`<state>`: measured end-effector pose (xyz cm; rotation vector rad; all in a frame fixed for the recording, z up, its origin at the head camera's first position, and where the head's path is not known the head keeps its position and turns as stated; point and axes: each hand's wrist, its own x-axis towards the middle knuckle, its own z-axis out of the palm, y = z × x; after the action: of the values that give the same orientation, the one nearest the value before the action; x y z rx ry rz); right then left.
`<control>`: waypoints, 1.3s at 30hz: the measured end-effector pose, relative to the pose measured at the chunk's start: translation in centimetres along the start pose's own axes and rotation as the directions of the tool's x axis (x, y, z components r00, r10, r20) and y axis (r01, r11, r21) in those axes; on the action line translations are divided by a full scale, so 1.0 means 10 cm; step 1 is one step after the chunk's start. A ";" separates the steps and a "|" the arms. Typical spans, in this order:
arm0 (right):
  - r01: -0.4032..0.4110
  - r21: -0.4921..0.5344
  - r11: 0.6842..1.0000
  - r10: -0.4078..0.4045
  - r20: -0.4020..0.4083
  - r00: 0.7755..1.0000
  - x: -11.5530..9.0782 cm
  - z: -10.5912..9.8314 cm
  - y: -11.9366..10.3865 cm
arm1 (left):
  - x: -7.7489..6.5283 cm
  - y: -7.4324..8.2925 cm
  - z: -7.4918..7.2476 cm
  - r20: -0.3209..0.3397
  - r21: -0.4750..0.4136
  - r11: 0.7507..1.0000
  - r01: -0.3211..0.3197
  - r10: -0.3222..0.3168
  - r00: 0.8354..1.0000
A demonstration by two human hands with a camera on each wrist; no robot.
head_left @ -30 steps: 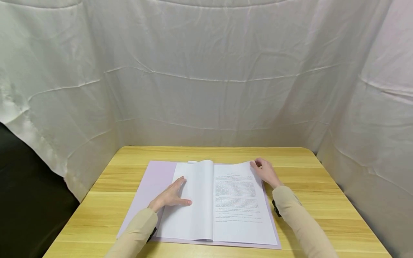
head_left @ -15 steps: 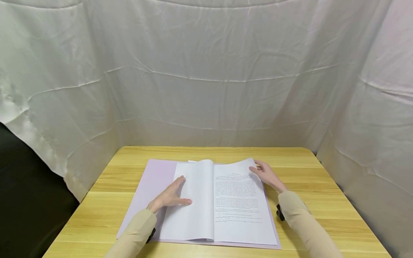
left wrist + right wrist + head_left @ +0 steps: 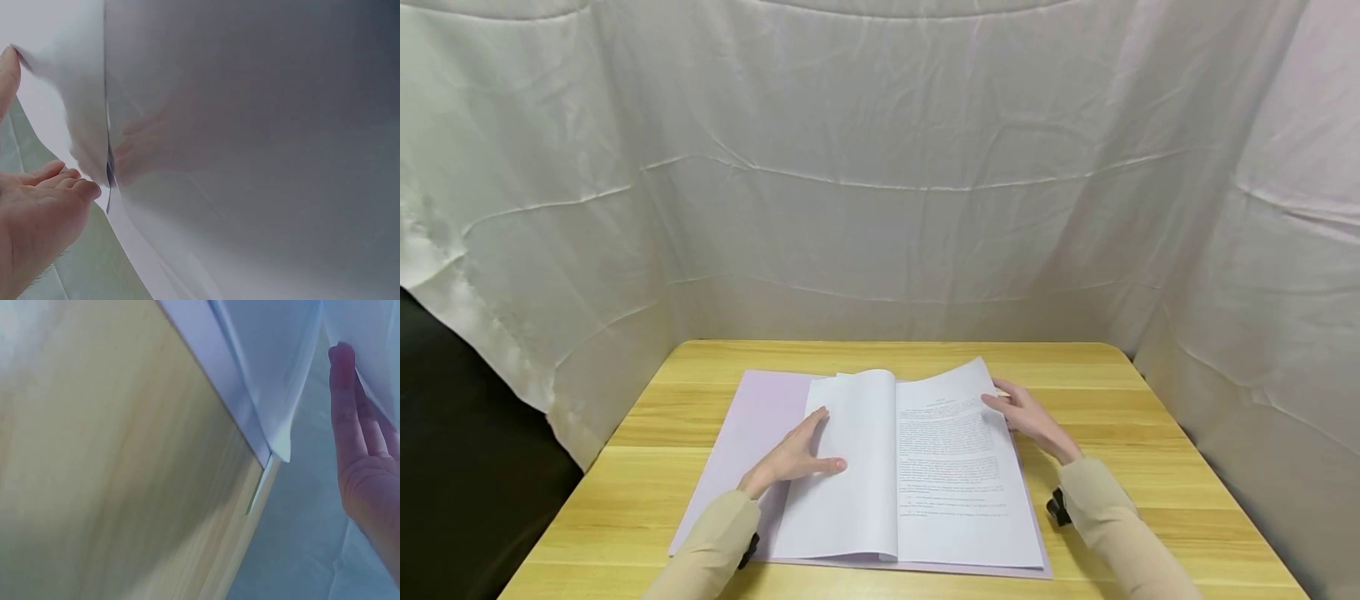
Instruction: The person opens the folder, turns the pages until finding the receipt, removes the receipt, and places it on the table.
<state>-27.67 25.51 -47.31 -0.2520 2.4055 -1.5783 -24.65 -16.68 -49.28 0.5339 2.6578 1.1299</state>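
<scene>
A lilac folder [image 3: 767, 412] lies spread on the table with a stack of white paper sheets in it. My left hand [image 3: 790, 458] rests on the turned-over blank sheets [image 3: 861, 508], thumb spread from the fingers; the left wrist view shows this hand [image 3: 40, 219] beside the paper. My right hand [image 3: 1033, 418] holds the upper right edge of the printed page [image 3: 951, 467], thumb in front and fingers behind. That page's top corner curves up off the stack. In the right wrist view the right hand [image 3: 369, 450] is against the lifted paper [image 3: 375, 344].
Folder and sheets lie on a light wooden table [image 3: 1157, 467]. Grey-white cloth [image 3: 925, 233] hangs behind the table and along both sides. Dark material [image 3: 467, 467] shows at the lower left. Each wrist wears a black strap [image 3: 1058, 507].
The printed page's top right corner has risen higher and curled inward. My right hand has slid slightly down and right along its edge. The left hand has hardly moved.
</scene>
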 end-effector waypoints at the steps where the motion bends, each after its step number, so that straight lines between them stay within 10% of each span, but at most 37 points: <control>1: -0.004 0.020 1.000 0.004 0.006 1.000 -0.02 0.00 0.00 | 0.00 0.01 0.00 -0.003 -0.001 1.000 0.001 -0.001 1.000; 19: 0.035 0.202 0.979 -0.061 0.124 0.990 -0.23 0.11 -0.16 | -0.04 0.18 -0.04 -0.087 -0.085 0.995 0.053 -0.061 0.994; 39: 0.160 0.165 0.973 -0.196 0.230 0.953 -0.30 0.33 -0.36 | -0.04 0.38 0.01 -0.098 -0.300 0.954 -0.005 -0.026 0.995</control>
<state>-23.81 22.03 -44.88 -0.6131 2.1204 -1.6773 -23.36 -14.38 -46.59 0.4142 2.4957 1.5588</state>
